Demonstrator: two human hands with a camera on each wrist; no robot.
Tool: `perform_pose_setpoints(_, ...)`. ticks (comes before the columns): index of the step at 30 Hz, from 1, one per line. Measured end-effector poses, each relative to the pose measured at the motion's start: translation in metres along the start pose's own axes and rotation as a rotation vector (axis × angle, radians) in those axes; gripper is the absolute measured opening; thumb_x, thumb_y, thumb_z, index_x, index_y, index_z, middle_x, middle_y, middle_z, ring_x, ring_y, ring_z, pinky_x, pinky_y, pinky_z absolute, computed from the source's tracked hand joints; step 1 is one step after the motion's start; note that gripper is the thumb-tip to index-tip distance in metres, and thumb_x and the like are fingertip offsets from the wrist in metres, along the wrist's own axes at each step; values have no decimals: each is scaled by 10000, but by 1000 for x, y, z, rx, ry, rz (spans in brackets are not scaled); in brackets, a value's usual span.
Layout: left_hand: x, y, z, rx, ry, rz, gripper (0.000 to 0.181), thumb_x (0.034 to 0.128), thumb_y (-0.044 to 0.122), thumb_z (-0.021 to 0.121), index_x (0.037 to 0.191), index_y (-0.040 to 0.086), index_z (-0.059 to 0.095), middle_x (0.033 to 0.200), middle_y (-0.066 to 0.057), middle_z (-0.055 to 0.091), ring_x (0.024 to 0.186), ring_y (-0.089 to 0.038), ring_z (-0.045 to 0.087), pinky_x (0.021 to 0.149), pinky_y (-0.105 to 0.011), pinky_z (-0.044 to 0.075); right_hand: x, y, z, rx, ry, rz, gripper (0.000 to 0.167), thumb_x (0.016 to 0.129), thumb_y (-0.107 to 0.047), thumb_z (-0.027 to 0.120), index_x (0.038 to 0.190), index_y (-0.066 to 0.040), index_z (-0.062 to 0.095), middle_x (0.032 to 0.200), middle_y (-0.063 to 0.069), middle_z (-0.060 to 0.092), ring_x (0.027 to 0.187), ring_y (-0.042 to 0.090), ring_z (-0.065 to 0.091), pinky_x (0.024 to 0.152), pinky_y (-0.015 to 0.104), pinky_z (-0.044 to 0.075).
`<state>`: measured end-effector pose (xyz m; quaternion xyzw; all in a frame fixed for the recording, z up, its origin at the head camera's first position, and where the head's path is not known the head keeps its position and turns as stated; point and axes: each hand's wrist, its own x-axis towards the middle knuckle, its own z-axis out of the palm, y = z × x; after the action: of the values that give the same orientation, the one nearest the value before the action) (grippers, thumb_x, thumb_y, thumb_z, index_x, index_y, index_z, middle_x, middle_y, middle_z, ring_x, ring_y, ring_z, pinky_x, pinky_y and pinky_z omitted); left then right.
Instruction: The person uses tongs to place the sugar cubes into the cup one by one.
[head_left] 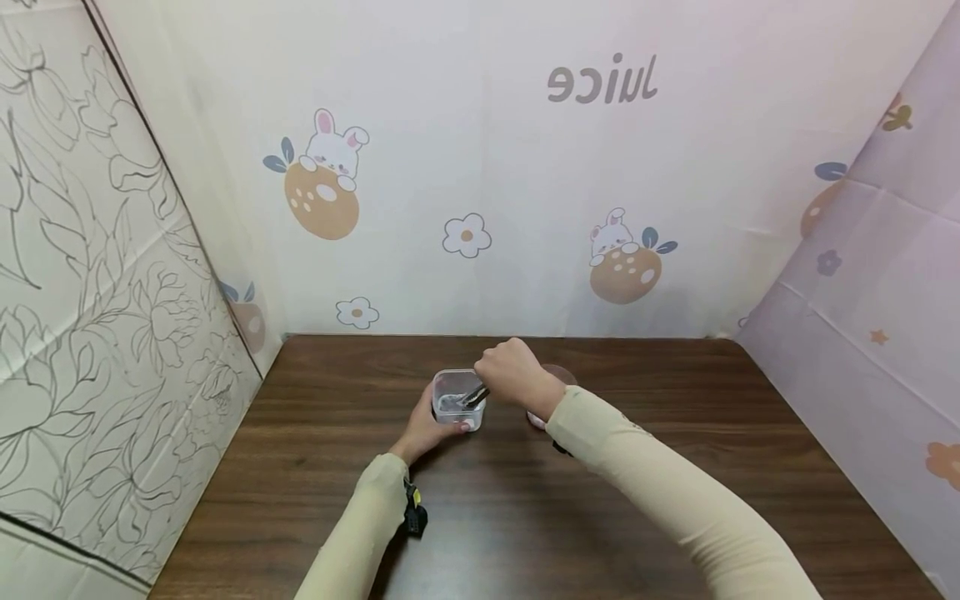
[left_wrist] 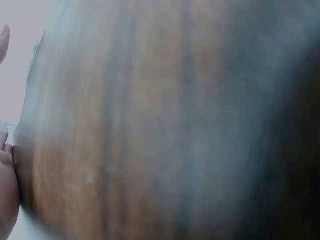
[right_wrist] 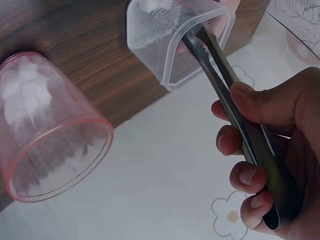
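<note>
A clear plastic container [head_left: 454, 422] stands on the table, and my left hand [head_left: 426, 430] grips it by its left and near sides. Something whitish lies in its bottom, its kind too unclear to tell. With my right hand [head_left: 513, 372] I hold metal tongs [right_wrist: 227, 100], thumb on one arm and fingers curled round the other. The tong tips reach inside the container and stand close together; whether they pinch anything I cannot tell. Right of the container is a pinkish see-through cup [right_wrist: 75, 97] with white pieces in it, partly hidden behind my right wrist in the head view.
The dark wood table [head_left: 480, 517] runs back to a patterned cloth wall [head_left: 420, 167]. Similar cloth closes off both sides. The left wrist view is mostly blurred wood grain, with part of a hand at its left edge.
</note>
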<state>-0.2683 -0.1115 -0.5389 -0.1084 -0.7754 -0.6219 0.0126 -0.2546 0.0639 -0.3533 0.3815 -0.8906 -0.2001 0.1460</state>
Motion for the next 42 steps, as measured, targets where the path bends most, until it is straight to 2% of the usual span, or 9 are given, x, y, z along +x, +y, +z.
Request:
perform_pose_setpoints(5, 0, 0, 1, -16, -8, 28, 959, 642, 30, 869, 1435, 30, 330, 1305, -186, 513, 1175, -326, 480, 1024, -464, 333, 4, -6, 0, -16, -34, 8, 231, 784, -123, 713, 594, -169, 589, 585, -25, 584, 457, 93, 379, 438, 292, 439)
perform_pose_setpoints(12, -12, 34, -7, -83, -76, 70, 925, 682, -51, 812, 1427, -96, 266, 1311, -339, 441, 1192, -492, 413, 1031, -571, 284, 8, -13, 5, -42, -74, 11, 191, 792, -136, 703, 625, -175, 619, 602, -23, 579, 462, 100, 343, 451, 299, 442)
perform_pose_setpoints(20, -12, 34, -8, -79, -90, 62, 933, 695, -24, 814, 1439, -81, 255, 1302, -334, 451, 1182, -491, 421, 1020, -584, 289, 12, -17, 2, -56, -144, 23, 168, 785, -171, 710, 643, -178, 622, 604, -28, 572, 465, 98, 333, 463, 294, 450)
perform_pose_setpoints(26, -15, 38, -9, -68, -97, 65, 923, 697, -27, 812, 1433, -92, 260, 1303, -343, 446, 1185, -498, 416, 1026, -578, 286, 13, -18, 4, -57, -159, 23, 149, 798, -194, 719, 670, -176, 645, 619, -27, 583, 471, 96, 364, 468, 292, 453)
perform_pose_setpoints(32, -12, 32, -8, -72, -75, 78, 912, 683, -35, 819, 1420, -93, 286, 1281, -335, 469, 1170, -491, 433, 1016, -578, 300, 14, -17, 5, -65, -147, 15, 140, 787, -180, 710, 669, -181, 635, 637, -25, 589, 474, 105, 394, 463, 300, 449)
perform_pose_setpoints(39, -2, 5, -3, -17, -36, 75, 951, 665, 30, 858, 1439, -2, 307, 1284, -230, 517, 1156, -373, 488, 999, -530, 343, 15, -14, 6, -47, -130, 21, 160, 770, -203, 722, 655, -183, 614, 607, -32, 556, 473, 100, 341, 455, 284, 425)
perform_pose_setpoints(42, 0, -1, -2, -18, -35, 67, 967, 660, 48, 867, 1449, 31, 307, 1289, -206, 520, 1159, -354, 490, 1004, -517, 342, 15, -16, 7, -38, -147, 28, 168, 773, -202, 720, 650, -181, 607, 593, -33, 543, 472, 100, 323, 456, 289, 431)
